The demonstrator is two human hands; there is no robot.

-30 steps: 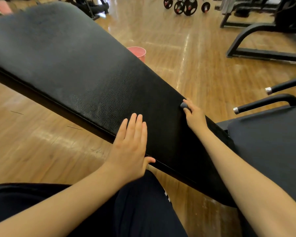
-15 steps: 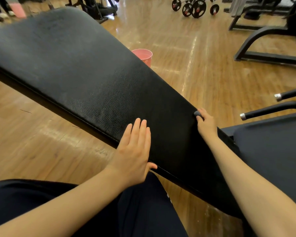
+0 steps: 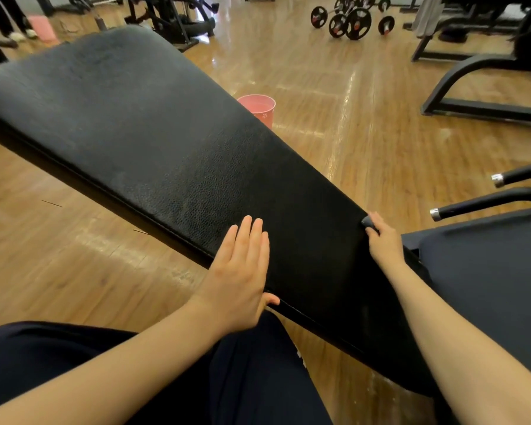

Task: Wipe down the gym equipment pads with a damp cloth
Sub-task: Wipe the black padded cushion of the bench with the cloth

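A long black textured bench pad (image 3: 154, 142) slants from the upper left down to the lower right. My left hand (image 3: 239, 271) lies flat on its near edge, fingers straight and together, thumb tucked under the rim. My right hand (image 3: 383, 240) sits on the pad's far edge, its fingers curled round a small dark grey cloth (image 3: 367, 221), of which only a bit shows past the fingertips. A second dark pad (image 3: 488, 277) lies at the right.
A pink bucket (image 3: 259, 109) stands on the wooden floor just behind the pad. Two black handles with chrome ends (image 3: 485, 204) stick out at the right. A black machine frame (image 3: 472, 87) and barbell weights (image 3: 350, 19) are farther back.
The view has tilted, so pad and hands sit lower and more to the right in the frame. Both hands keep their places on the pad.
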